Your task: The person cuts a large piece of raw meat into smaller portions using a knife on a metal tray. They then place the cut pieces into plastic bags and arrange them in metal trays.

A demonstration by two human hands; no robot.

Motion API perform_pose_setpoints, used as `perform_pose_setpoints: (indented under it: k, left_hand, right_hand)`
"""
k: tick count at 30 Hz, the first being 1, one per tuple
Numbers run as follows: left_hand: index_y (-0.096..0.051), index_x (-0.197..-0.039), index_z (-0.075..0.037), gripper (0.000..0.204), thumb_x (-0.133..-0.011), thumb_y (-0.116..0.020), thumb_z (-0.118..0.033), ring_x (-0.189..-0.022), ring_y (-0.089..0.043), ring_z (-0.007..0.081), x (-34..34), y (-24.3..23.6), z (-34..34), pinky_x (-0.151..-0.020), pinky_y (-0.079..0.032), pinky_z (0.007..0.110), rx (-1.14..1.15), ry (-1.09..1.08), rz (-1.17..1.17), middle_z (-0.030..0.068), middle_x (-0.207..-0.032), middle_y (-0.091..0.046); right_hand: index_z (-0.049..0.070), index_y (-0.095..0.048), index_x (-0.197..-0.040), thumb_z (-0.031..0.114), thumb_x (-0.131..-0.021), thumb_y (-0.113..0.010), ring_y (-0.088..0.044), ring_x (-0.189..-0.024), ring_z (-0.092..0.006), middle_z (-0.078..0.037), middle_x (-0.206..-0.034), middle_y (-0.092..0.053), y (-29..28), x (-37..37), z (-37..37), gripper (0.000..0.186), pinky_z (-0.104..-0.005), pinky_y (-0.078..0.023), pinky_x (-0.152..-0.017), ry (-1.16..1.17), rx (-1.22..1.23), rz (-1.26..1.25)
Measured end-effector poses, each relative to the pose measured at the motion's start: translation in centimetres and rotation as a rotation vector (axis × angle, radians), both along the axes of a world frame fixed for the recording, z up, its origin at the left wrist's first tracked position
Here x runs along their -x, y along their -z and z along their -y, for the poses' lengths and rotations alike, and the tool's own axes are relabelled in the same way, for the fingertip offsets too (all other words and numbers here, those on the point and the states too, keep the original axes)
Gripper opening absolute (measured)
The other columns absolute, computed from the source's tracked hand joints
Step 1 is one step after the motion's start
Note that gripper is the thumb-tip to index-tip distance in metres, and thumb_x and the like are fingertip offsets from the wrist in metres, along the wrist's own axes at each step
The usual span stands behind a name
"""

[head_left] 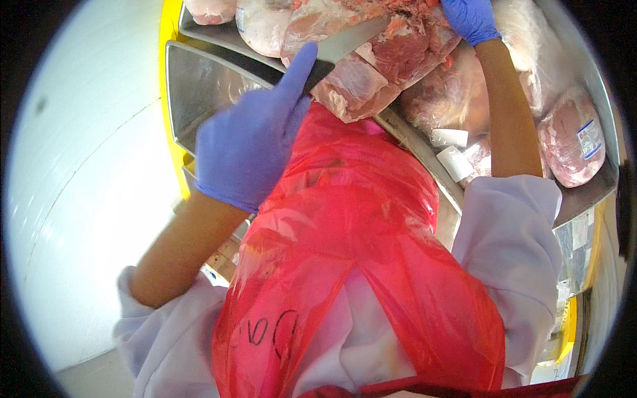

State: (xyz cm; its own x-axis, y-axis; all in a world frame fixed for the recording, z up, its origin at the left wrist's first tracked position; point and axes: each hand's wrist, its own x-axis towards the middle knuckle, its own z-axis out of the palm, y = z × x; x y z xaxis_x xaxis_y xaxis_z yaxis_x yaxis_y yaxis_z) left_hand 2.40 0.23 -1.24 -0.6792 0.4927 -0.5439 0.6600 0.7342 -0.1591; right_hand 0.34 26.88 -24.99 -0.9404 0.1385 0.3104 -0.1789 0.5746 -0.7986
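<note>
My left hand (249,136), in a blue glove, is closed round the dark handle of a knife (352,41). Its index finger stretches along the knife toward the blade. The broad blade points up and right, its tip over a large piece of raw meat (424,56) with ragged red flesh and pale fat. My right hand (472,21), gloved in blue too, is at the far right side of this meat. The upper picture edge cuts off most of its fingers, so their grip is hidden.
Bagged pieces of meat (572,142) lie in a metal bin on the right, with white labels (454,162) among them. More wrapped meat (262,26) is at the far left. A metal tray (182,99) with a yellow edge (167,79) stands left. My red plastic apron (358,219) reaches the meat.
</note>
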Motion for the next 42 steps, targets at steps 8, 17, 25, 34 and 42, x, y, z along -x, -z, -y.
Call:
perform_pose_setpoints:
  k: [8,17,25,34,42]
  left_hand:
    - [-0.04,-0.147,-0.035,0.057,-0.094,-0.059,-0.028,-0.06,-0.063,0.0289,-3.5,-1.4,-0.5,-0.055,-0.05,0.042,0.002,-0.155,-0.064,0.0104,-0.073,-0.061]
    - [-0.043,-0.144,-0.031,0.055,-0.092,-0.059,-0.025,-0.06,-0.063,0.0258,-1.6,-4.7,-6.7,-0.051,-0.05,0.038,0.245,0.106,-0.145,0.0078,-0.075,-0.063]
    - [-0.038,-0.146,-0.041,0.053,-0.097,-0.054,-0.031,-0.058,-0.064,0.0269,-0.2,-2.7,-6.7,-0.05,-0.052,0.039,0.287,0.262,-0.169,0.0101,-0.074,-0.063]
    - [-0.036,-0.146,-0.044,0.056,-0.094,-0.056,-0.038,-0.057,-0.063,0.0273,-4.7,2.8,0.3,-0.047,-0.049,0.037,-0.014,-0.11,-0.233,0.0089,-0.068,-0.06]
    - [-0.038,-0.146,-0.042,0.059,-0.092,-0.061,-0.034,-0.065,-0.063,0.0267,-6.7,7.3,3.6,-0.052,-0.051,0.039,-0.246,-0.259,-0.255,0.0077,-0.076,-0.061]
  right_hand:
    - [0.009,-0.062,-0.078,0.023,-0.092,-0.052,-0.053,-0.074,-0.0333,-0.012,-0.075,-0.057,-0.3,-0.1,1.4,0.022,-0.0412,-0.039,-0.071,0.099,-0.004,-0.075]
    - [0.007,-0.066,-0.081,0.023,-0.092,-0.053,-0.05,-0.079,-0.0341,-0.013,-0.077,-0.058,0.4,-0.7,1.5,0.023,-0.0427,-0.041,-0.075,0.181,0.074,-0.042]
    - [0.004,-0.07,-0.095,0.02,-0.09,-0.053,-0.051,-0.084,-0.0323,-0.014,-0.084,-0.06,3.1,-0.8,1.1,0.024,-0.0413,-0.041,-0.077,0.208,0.203,-0.102]
    - [0.004,-0.07,-0.095,0.017,-0.087,-0.051,-0.053,-0.081,-0.03,-0.012,-0.077,-0.059,3.4,-0.4,1.5,0.024,-0.0396,-0.043,-0.078,0.2,0.173,-0.138]
    - [0.01,-0.07,-0.097,0.022,-0.089,-0.042,-0.059,-0.093,-0.0308,-0.012,-0.09,-0.066,7.2,0.5,0.4,0.032,-0.0389,-0.042,-0.086,0.36,-0.222,-0.312]
